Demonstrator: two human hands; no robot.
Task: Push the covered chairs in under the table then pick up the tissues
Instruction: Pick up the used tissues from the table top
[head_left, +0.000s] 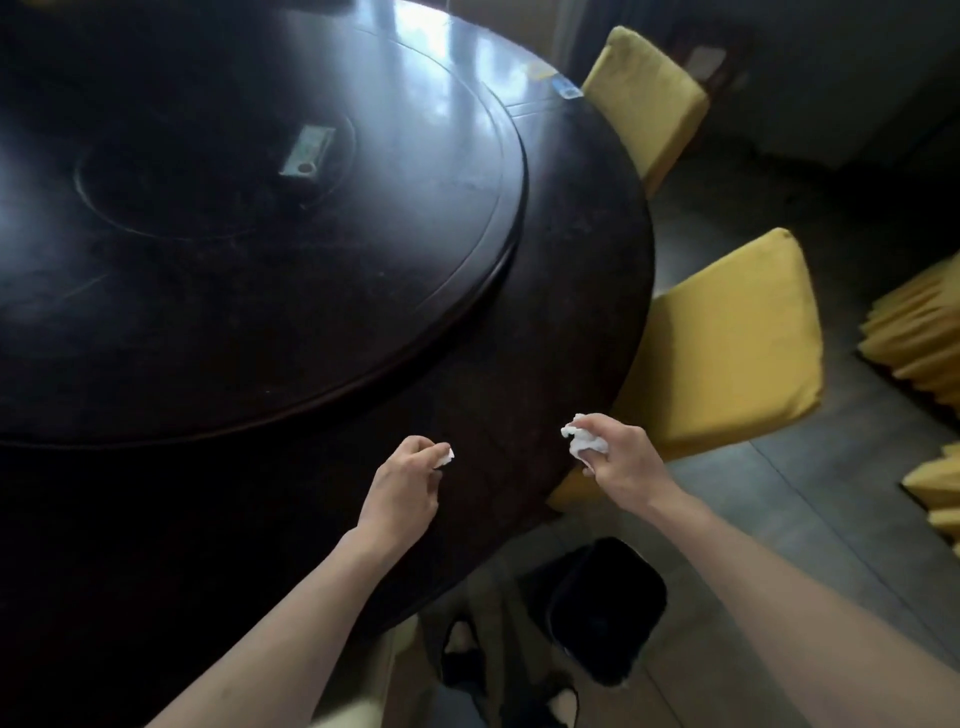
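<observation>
**Tissues in both hands over the table edge; two covered chairs at the right rim**

Left hand (402, 486): over the near edge of the dark round table (582, 322), fingers curled shut, pinching a small white tissue scrap (445, 454) at the fingertips. Only a corner of the scrap visible past the fingers.

Right hand (621, 457): just past the table rim, near the closer chair, closed on a crumpled white tissue wad (584, 435). Wad bunched at the fingertips, protruding toward the left hand. Hands near each other, not touching.

Table: dark, glossy, with a raised round turntable (260, 234) across most of the top. Small flat greenish packet (306, 153) lying near the turntable centre. Another small bluish item (566, 85) at the far rim, too blurred to identify.

Nearer covered chair (727, 353): yellow cover, at the right side of the table, front of the seat hidden under the rim, back tilted outward in this wide view. Farther covered chair (647, 98): same yellow cover, at the far right rim, likewise tucked against the table.

Floor: grey tiles. Dark bin (608, 608) beside the table edge, below the right forearm, opening upward, contents not discernible. Stacked yellow fabric-covered items (919, 332) at the right border, partly cut off. Feet in dark footwear (460, 654) visible beneath the table edge, blurred.
</observation>
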